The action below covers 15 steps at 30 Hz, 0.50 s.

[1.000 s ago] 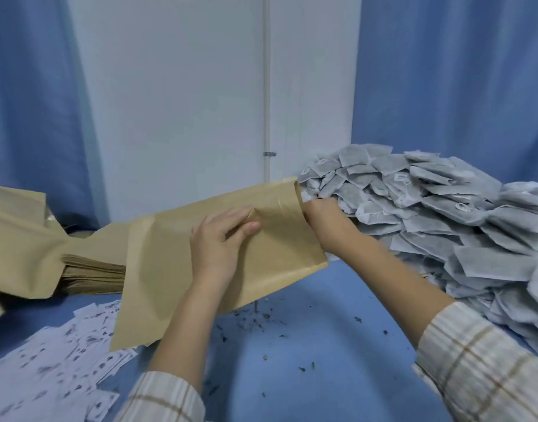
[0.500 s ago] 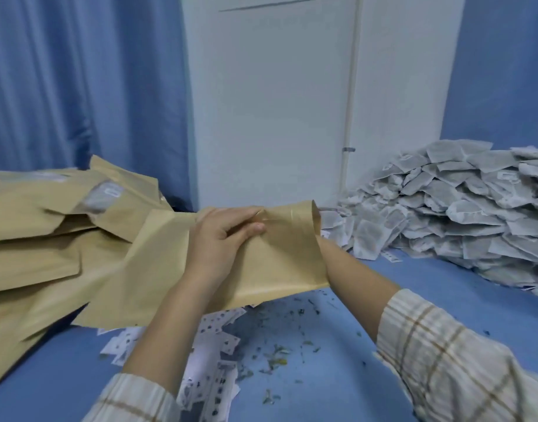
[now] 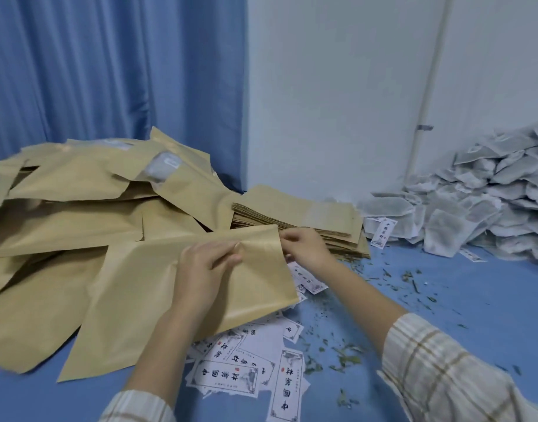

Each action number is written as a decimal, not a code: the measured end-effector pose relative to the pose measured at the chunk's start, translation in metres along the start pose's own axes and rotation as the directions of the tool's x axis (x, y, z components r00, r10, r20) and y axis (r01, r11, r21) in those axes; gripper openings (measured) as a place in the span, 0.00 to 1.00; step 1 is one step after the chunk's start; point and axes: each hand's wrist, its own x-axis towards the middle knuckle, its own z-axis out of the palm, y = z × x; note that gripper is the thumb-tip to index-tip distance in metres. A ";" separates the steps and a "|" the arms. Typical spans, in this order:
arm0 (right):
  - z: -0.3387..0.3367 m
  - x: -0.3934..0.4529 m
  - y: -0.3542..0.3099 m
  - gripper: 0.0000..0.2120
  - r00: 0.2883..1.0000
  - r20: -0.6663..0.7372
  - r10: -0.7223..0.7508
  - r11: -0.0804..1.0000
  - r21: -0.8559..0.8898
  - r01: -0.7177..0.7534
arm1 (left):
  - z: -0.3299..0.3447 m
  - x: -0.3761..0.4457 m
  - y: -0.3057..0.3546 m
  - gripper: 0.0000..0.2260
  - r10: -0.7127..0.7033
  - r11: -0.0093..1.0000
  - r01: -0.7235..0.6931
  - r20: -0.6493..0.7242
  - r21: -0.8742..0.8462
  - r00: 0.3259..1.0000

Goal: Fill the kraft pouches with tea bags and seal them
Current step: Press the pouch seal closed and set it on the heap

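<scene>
- Above the blue table [image 3: 444,300], a kraft pouch [image 3: 158,300] lies slanted, long axis running from lower left to its mouth at upper right.
- Left hand [image 3: 205,271] pinches the pouch's top edge, fingers curled.
- Right hand [image 3: 307,248] grips the mouth's right corner.
- Left of the pouch: heaped pouches [image 3: 79,208].
- Behind it: a flat pouch stack [image 3: 307,217].
- Far right: tea bags [image 3: 474,208].
- Below it: printed labels [image 3: 231,373].

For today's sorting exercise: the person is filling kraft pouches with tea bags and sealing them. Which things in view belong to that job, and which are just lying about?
Belongs to the job:
held pouch
left hand
right hand
stack of flat pouches
tea bag heap
pouch pile

Just lying about:
printed labels
loose tea crumbs
curtain
</scene>
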 end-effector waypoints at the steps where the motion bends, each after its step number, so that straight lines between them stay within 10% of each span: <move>1: -0.010 0.000 0.013 0.06 0.998 -0.050 0.032 0.999 0.011 -0.032 | 0.004 0.000 -0.002 0.06 0.000 1.000 -0.001 0.021 0.016 1.000; 8: -0.038 -0.002 0.088 0.24 0.994 0.035 0.099 0.732 -0.680 -0.049 | 0.029 -0.007 -0.013 0.12 -0.057 0.988 0.051 0.039 0.145 0.998; 15: -0.041 -0.005 0.087 0.06 0.955 -0.286 0.077 0.980 -0.152 -0.125 | 0.032 -0.007 -0.014 0.11 -0.079 0.983 0.073 0.033 0.167 0.996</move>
